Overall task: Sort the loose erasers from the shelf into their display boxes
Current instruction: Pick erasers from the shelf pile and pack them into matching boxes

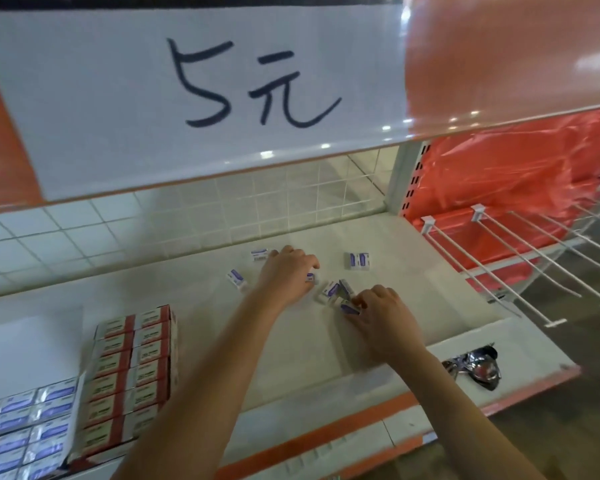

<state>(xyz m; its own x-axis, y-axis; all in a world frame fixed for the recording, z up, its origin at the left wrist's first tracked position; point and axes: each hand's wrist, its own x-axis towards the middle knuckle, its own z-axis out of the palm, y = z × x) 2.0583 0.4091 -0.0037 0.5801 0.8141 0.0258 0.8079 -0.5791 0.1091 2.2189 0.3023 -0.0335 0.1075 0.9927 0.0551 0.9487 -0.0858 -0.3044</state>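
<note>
Head view shows both boxes (32, 431) nearly full, several purple erasers (359, 261) loose on the shelf (430, 271), right hand (381, 317) pinching one, left hand (288, 271) covering another, grip unclear

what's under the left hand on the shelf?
One purple-and-white eraser peeks out at the fingertips of the left hand, lying on the shelf. The palm covers the rest, so any other erasers beneath cannot be seen.

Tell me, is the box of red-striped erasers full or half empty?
Full, as far as shows: the box of red-striped erasers holds two unbroken columns of packs with no gaps, though its near end is cut off by the forearm.
</note>
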